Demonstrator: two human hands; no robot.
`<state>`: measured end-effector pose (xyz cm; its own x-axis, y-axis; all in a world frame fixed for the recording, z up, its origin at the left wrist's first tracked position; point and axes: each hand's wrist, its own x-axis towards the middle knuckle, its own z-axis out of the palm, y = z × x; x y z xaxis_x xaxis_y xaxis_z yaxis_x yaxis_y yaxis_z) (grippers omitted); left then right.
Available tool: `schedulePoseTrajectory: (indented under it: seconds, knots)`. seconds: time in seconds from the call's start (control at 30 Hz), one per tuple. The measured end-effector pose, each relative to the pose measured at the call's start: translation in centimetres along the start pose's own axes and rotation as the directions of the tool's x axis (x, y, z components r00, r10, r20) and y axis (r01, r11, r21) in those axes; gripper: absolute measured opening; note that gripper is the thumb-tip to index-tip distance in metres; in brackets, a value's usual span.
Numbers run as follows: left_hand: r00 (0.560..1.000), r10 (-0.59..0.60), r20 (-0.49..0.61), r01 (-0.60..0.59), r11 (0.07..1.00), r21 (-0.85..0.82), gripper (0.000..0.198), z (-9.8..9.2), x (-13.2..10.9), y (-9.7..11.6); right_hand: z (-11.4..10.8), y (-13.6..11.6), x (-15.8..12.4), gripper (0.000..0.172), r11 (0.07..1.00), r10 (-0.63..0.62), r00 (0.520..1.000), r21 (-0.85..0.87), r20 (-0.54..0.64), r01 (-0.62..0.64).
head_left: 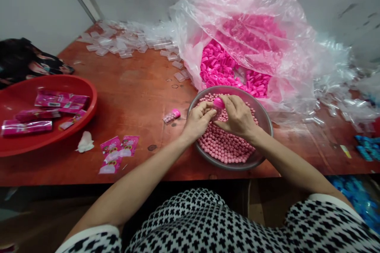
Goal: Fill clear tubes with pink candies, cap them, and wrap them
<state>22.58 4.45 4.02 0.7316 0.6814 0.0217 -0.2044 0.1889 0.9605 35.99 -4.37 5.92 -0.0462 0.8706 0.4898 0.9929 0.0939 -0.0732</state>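
Note:
My left hand (198,119) is closed in a pinch over the grey bowl (268,126), its fingertips around a small clear plastic container that is mostly hidden. Close beside it, my right hand (239,116) grips a bright pink cap (219,103) between thumb and fingers. Cap and container are together between the hands; whether the cap is seated I cannot tell. Below them, pink round beads (224,148) fill much of the bowl. To the left of the bowl lies a capped clear container (171,116) with pink beads inside.
Behind the bowl, a large plastic bag (190,43) holds many pink caps (216,63). Clear containers (118,43) are heaped along the wall. At left stand a red basin (86,106) with pink packets, printed pink cards (112,154) and a crumpled white scrap (85,142).

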Motion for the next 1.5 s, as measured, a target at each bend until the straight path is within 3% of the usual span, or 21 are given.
schedulePoseTrajectory:
  seconds: [0.1,0.3,0.63,0.8,0.9,1.03,1.13,1.37,1.5]
  knots:
    - [1.0,-0.028,0.002,0.028,0.994,-0.106,0.025,0.1,0.1,0.2,0.0,-0.3,0.4,0.066,1.0,-0.018,1.0,-0.017,0.017,0.018]
    - [0.994,-0.107,-0.008,0.101,0.964,-0.248,0.028,0.7,0.4,0.0,0.0,-0.2,0.5,0.079,0.999,-0.041,0.998,0.021,0.054,0.04]
    - [0.997,0.0,-0.071,-0.018,0.967,-0.255,0.02,0.5,0.3,0.4,1.0,0.7,1.3,0.06,0.959,-0.186,0.975,-0.237,-0.123,0.153]
    - [0.998,0.002,-0.059,-0.022,0.945,-0.325,0.025,0.2,0.2,0.3,1.4,0.5,1.4,0.063,0.963,-0.203,0.962,-0.217,-0.181,0.162]
    - [0.999,-0.003,-0.045,-0.013,0.932,-0.363,0.031,-0.1,0.0,0.6,0.7,-0.1,1.7,0.068,0.981,-0.157,0.975,-0.139,-0.157,0.135]
    - [0.998,-0.028,-0.054,0.007,0.938,-0.346,0.037,-0.8,-0.4,1.3,-0.5,-1.1,2.5,0.081,0.997,-0.075,0.996,-0.028,-0.044,0.074]
    - [0.996,-0.026,-0.082,-0.002,0.948,-0.319,0.036,-1.2,-0.6,1.5,-0.7,-1.4,3.1,0.078,0.996,-0.085,0.996,-0.001,0.014,0.085]
    - [0.989,0.088,-0.122,-0.11,0.976,-0.187,0.025,-1.8,-0.7,0.8,0.3,-1.8,3.9,0.062,0.956,-0.165,0.986,-0.242,0.027,0.167]
    - [0.985,0.12,-0.123,-0.131,0.987,-0.088,0.023,-1.5,-0.8,0.7,0.5,-1.8,3.8,0.063,0.946,-0.157,0.987,-0.284,0.015,0.155]
